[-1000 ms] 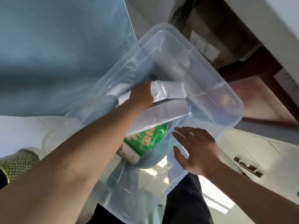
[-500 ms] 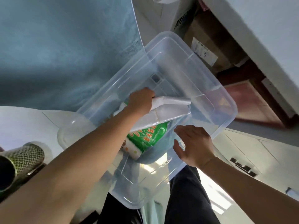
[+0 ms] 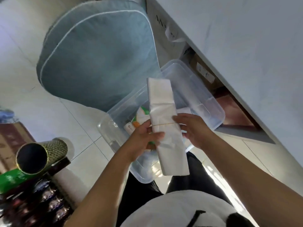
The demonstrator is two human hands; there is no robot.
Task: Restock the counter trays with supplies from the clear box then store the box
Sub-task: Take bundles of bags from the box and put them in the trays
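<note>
Hands hold one long white packet [image 3: 165, 122] above the clear box [image 3: 205, 102]. The left hand [image 3: 144, 141] pinches the packet's side, thumb on top. The right hand [image 3: 195, 130] curls its fingers round the other side. Two hands keep the floppy packet from bending, I think. A thin band goes round its middle. The box sits low on the floor, beside the blue cushion [image 3: 98, 59], with a green and white pack [image 3: 141, 117] left inside. No trays can be seen here.
</note>
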